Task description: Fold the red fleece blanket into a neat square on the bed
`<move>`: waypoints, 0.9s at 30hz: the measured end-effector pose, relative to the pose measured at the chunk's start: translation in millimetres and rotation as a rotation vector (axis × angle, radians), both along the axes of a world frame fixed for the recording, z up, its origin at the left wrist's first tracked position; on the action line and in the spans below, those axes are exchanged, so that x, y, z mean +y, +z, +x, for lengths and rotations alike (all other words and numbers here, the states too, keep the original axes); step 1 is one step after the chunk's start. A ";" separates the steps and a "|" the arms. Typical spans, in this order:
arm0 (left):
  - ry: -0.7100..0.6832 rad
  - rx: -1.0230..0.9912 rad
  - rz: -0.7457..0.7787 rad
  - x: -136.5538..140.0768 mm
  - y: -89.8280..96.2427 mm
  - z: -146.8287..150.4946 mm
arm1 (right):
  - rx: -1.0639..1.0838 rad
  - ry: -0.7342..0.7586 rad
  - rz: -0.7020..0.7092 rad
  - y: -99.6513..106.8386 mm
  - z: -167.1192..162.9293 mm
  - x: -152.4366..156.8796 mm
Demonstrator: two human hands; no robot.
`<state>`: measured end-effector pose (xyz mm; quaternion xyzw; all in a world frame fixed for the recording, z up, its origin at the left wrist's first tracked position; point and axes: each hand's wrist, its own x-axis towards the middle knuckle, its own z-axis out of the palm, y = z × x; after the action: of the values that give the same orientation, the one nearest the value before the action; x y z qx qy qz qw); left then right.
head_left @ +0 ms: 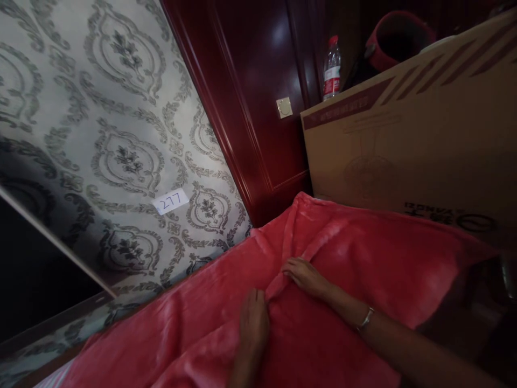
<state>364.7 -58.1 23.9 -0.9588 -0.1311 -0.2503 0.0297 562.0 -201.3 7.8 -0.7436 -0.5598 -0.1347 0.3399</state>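
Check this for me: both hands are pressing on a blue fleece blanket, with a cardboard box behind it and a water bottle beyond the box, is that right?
Not quite: the head view shows the blanket is pinkish red, not blue. The left hand and right hand do rest on it, the cardboard box stands behind it, and the water bottle beyond the box.

The pink blanket (363, 253) lies spread flat, and most of its surface is open for a hand to pass over, to the right and toward the near left. A raised fold (288, 242) runs down its middle, with the left hand (253, 320) and right hand (305, 276) resting close together at its near end. A big cardboard box (412, 140) walls off the far right edge. The dark wooden panel (258, 108) and the patterned wall (121, 134) close the far and left sides. A bottle (332, 67) stands behind the box.
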 end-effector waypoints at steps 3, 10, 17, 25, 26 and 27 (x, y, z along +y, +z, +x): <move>-0.064 -0.126 0.009 11.8 -16.2 -5.2 | -0.016 -0.155 -0.045 7.3 47.2 -25.8; -0.111 -0.287 -0.091 12.2 -15.2 -6.8 | 0.038 -0.518 -0.157 10.5 150.9 -108.9; -0.105 -0.272 -0.032 10.2 -14.4 -7.3 | 0.002 -0.535 -0.160 3.2 173.8 -114.9; -0.159 -0.377 0.241 12.5 1.1 -13.8 | -0.086 -0.649 0.011 28.5 152.9 -153.8; -0.182 -0.375 0.248 11.7 5.3 -16.8 | -0.103 -0.661 0.050 28.4 146.6 -162.2; -0.207 -0.369 0.248 10.6 9.8 -20.2 | -0.119 -0.667 0.096 26.8 139.8 -170.7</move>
<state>344.5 -47.5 33.7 -0.8941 -0.0035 -0.4373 0.0967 701.8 -371.9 34.6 -0.8597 -0.2976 -0.3077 0.2787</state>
